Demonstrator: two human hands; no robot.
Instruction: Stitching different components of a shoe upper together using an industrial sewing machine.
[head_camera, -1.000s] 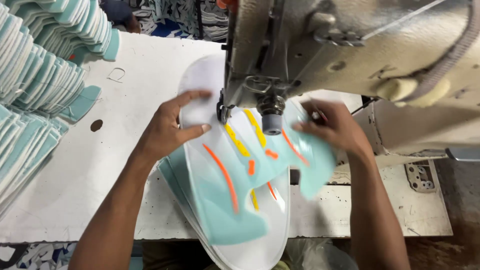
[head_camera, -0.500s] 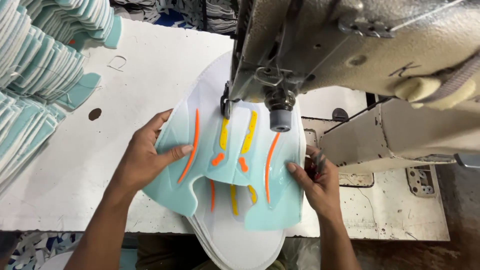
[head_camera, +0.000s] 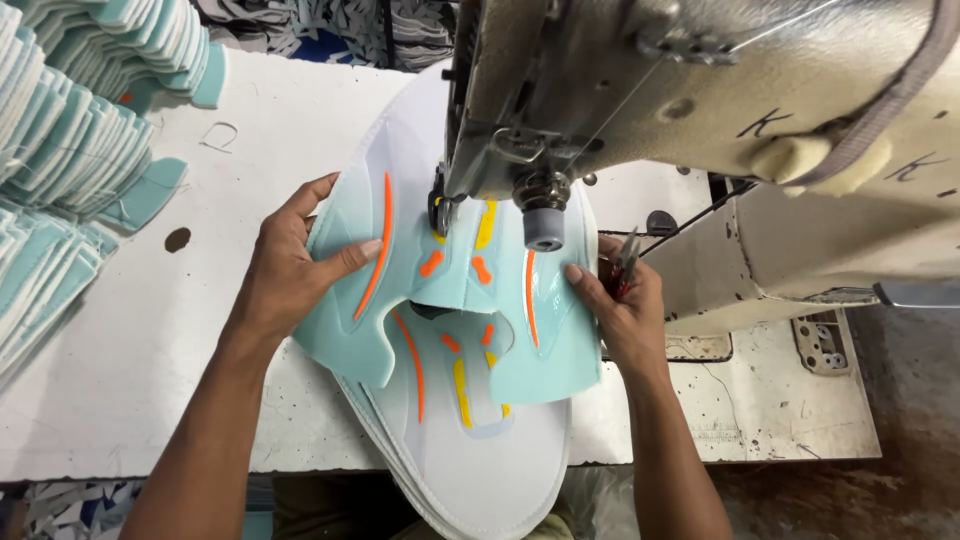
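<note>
A light teal shoe-upper piece (head_camera: 455, 310) with orange and yellow stripes lies on a white panel stack (head_camera: 480, 470) under the sewing machine head (head_camera: 640, 110). My left hand (head_camera: 290, 265) presses the piece's left wing flat, thumb lying beside an orange stripe. My right hand (head_camera: 620, 300) holds down the right wing with its fingertips, while small thread snips (head_camera: 628, 262) are tucked in the same hand. The presser foot and needle bar (head_camera: 540, 225) sit over the top middle of the piece.
Stacks of teal and white cut pieces (head_camera: 70, 150) crowd the left and top-left of the white table (head_camera: 130, 370). The machine's body (head_camera: 800, 250) fills the right side. A small hole (head_camera: 177, 239) marks the tabletop left of my hand.
The teal piece has been turned and slid further under the needle. Both hands shifted with it, the left spreading on the left wing, the right moving up beside the presser foot.
</note>
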